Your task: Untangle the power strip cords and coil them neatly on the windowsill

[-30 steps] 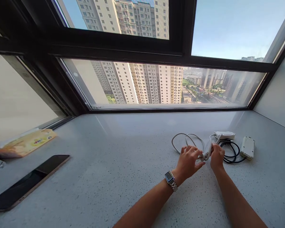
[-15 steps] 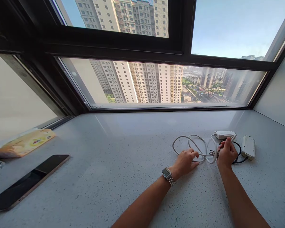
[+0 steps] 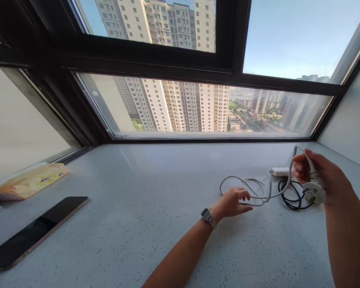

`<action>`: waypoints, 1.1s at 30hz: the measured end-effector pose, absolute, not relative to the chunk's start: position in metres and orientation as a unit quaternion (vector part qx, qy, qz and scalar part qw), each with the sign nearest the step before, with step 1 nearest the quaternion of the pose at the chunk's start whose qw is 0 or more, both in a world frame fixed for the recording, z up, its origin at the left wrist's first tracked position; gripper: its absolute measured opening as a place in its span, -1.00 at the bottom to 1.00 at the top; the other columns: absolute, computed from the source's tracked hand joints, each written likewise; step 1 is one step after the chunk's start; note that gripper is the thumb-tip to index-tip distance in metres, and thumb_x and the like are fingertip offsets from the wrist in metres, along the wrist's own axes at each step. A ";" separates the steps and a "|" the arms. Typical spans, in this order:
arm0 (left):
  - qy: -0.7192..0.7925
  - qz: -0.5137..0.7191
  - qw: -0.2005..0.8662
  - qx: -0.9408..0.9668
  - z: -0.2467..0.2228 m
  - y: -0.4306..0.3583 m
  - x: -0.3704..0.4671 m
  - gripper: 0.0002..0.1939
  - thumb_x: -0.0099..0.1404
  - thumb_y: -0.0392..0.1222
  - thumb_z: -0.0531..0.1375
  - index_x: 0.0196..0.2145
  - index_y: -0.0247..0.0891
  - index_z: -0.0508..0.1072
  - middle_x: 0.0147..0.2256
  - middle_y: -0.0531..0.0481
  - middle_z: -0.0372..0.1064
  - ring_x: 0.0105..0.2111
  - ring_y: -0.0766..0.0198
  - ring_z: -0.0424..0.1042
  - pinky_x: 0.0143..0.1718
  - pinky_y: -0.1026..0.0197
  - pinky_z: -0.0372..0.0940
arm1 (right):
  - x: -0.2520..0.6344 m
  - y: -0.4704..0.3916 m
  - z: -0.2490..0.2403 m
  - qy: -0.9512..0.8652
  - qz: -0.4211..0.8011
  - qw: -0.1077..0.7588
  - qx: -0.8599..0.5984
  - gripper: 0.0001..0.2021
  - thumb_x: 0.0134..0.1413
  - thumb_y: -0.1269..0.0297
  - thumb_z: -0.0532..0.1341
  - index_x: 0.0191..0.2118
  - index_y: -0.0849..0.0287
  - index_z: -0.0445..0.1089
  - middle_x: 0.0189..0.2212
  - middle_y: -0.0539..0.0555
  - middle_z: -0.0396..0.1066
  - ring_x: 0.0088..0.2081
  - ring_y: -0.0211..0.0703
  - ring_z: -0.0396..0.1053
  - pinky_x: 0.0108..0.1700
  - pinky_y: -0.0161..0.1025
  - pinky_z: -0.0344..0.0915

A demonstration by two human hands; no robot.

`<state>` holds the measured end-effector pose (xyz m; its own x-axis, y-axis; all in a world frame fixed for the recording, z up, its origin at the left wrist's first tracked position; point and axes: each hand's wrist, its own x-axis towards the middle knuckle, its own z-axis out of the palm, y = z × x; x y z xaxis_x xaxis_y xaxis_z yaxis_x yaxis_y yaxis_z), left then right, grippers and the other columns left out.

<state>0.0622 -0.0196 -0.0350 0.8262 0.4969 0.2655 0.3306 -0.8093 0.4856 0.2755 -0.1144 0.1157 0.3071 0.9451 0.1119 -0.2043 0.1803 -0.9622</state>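
Currently, the right hand is grasping a white three-pin plug, the left hand is resting, thumb and fingers apart, by white cord loops.

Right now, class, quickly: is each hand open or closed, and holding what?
Left hand: open, thumb and fingers parted at the white cable.
Right hand: closed, holding the plug.

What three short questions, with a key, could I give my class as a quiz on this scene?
1. Short answer: Which hand holds the white plug?
2. True or false: The black cable lies in loose loops on the speckled countertop.
3. Fill the gap: The person's left hand has a ____ with a metal band at its wrist.

Key: 1. The right hand. 2. True. 3. Watch.
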 end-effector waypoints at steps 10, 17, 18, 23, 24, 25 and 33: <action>0.219 0.360 0.316 0.850 -0.014 -0.039 0.075 -0.22 -0.06 0.18 0.39 0.04 -0.24 0.31 -0.03 -0.23 0.33 -0.06 -0.02 0.30 -0.05 -0.05 0.24 | 0.194 -0.070 0.174 -0.354 0.447 0.730 -0.376 -0.85 0.06 0.22 0.28 -0.40 0.18 0.41 -0.62 -0.11 0.33 -0.61 -0.41 0.34 -0.65 -0.49 0.18; 0.121 0.590 0.594 0.533 0.045 -0.044 0.061 -0.49 0.26 0.24 0.08 -0.04 -0.20 0.40 -0.07 -0.17 0.40 -0.11 0.12 0.39 -0.22 0.16 0.29 | 0.149 -0.062 0.122 -0.417 0.515 0.632 -0.403 -0.81 0.01 0.20 0.24 -0.32 0.21 0.49 -0.48 0.04 0.49 -0.37 -0.17 0.47 -0.42 -0.33 0.34; 0.133 0.597 0.624 0.486 0.051 -0.044 0.059 -0.51 0.26 0.22 0.10 -0.10 -0.24 0.44 -0.15 -0.16 0.44 -0.15 0.12 0.42 -0.28 0.19 0.30 | 0.141 -0.064 0.110 -0.440 0.512 0.617 -0.404 -0.79 -0.01 0.19 0.24 -0.31 0.21 0.50 -0.46 0.05 0.50 -0.34 -0.15 0.47 -0.40 -0.31 0.34; 0.219 0.634 0.655 0.347 0.072 -0.035 0.036 -0.61 0.18 0.13 0.22 -0.42 -0.32 0.49 -0.39 -0.10 0.49 -0.33 0.16 0.49 -0.42 0.26 0.30 | 0.124 -0.098 0.066 -0.584 0.383 0.577 -0.423 -0.79 0.05 0.19 0.22 -0.24 0.14 0.52 -0.31 0.07 0.52 -0.26 -0.13 0.44 -0.30 -0.24 0.34; 0.216 0.653 0.650 0.324 0.077 -0.032 0.027 -0.63 0.21 0.09 0.20 -0.45 -0.31 0.48 -0.40 -0.08 0.49 -0.34 0.17 0.49 -0.40 0.24 0.32 | 0.129 -0.109 0.061 -0.615 0.350 0.570 -0.417 -0.82 0.08 0.21 0.22 -0.26 0.13 0.52 -0.35 0.06 0.52 -0.30 -0.15 0.44 -0.32 -0.24 0.34; 0.207 0.671 0.646 0.300 0.083 -0.030 0.018 -0.65 0.26 0.05 0.16 -0.47 -0.29 0.47 -0.40 -0.06 0.50 -0.34 0.19 0.50 -0.36 0.22 0.34 | 0.136 -0.120 0.056 -0.642 0.319 0.570 -0.401 -0.84 0.12 0.24 0.20 -0.31 0.13 0.53 -0.42 0.05 0.51 -0.37 -0.18 0.43 -0.36 -0.25 0.33; 0.048 0.705 0.680 0.194 0.122 -0.036 -0.041 -0.57 0.45 -0.27 -0.15 -0.56 -0.25 0.28 -0.68 0.14 0.26 -0.62 0.45 0.34 -0.37 0.33 0.37 | 0.232 -0.080 0.007 -0.679 -0.010 0.502 -0.535 -0.64 0.17 0.07 0.12 0.02 0.10 0.38 -0.02 0.19 0.42 -0.01 0.05 0.37 -0.08 -0.01 0.36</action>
<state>-0.0412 -0.0364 0.1219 0.0006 0.9780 0.2087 -0.9404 -0.0704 0.3326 0.2322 -0.0801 0.0066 0.0766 0.7168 0.6930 0.7373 0.4272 -0.5233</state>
